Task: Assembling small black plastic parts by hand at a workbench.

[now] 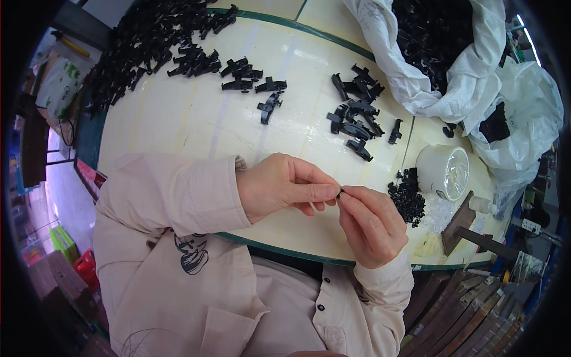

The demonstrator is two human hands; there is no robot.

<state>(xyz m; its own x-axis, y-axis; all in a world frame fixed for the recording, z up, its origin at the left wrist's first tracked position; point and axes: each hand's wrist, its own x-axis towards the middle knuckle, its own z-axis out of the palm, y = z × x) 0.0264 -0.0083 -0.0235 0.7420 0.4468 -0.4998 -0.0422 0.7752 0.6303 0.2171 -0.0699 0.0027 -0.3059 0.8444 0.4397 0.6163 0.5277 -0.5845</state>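
Close to the table's near edge, my left hand and my right hand meet at their fingertips. A tiny black piece is pinched between them; the fingers cover most of it, so its shape cannot be made out. Right of my right hand lies a small heap of little black parts. Beyond my hands is a loose group of black plastic clip-like parts, and a single similar part rests on the table farther left.
A large heap of black plastic parts spreads over the far left. At the far right stands an open white sack full of black pieces, beside a translucent plastic bag. Nearer are a white roll and a brown T-shaped object.
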